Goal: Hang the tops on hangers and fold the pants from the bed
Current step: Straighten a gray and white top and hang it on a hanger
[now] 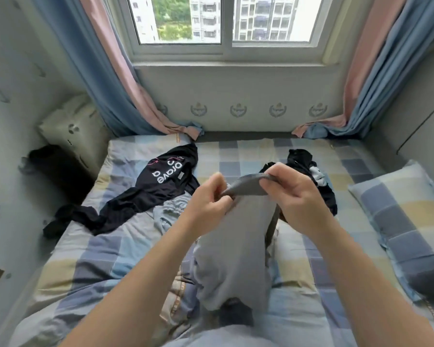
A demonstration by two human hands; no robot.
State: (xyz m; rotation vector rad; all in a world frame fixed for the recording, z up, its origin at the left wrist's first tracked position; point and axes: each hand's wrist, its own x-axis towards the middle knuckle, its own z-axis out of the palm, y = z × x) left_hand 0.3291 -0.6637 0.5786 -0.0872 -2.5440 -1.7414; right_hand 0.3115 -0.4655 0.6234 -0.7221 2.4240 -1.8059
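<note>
Grey cloth hangs from both hands over the middle of the bed (248, 151): a grey garment (233, 246) held up by its darker ribbed band (248, 187). The rest falls in a loose tube toward the near edge. The left hand (208, 204) pinches the left end of the band between thumb and curled fingers. The right hand (293, 194) grips the right end the same way, so the band is drawn nearly taut between them. Whether this piece is a top or a pair of pants cannot be told from here; the band could be a waistband or a hem.

By the look of the bed, the task is at an early stage. A black top (161, 181) with white lettering lies spread and crumpled on the far left of the checked sheet. A black heap (301, 159) of clothing sits on the far right, partly hidden behind the right hand. A light blue garment (166, 214) is bunched just left of the held piece, and a small dark piece (236, 311) shows at the near end, under the hanging cloth. None of these looks folded, and no hanger is in view, nor any stack of finished pants. A checked pillow (398, 209) rests at the right side. So everything seems left to do, this grey piece being the one in hand.
</note>
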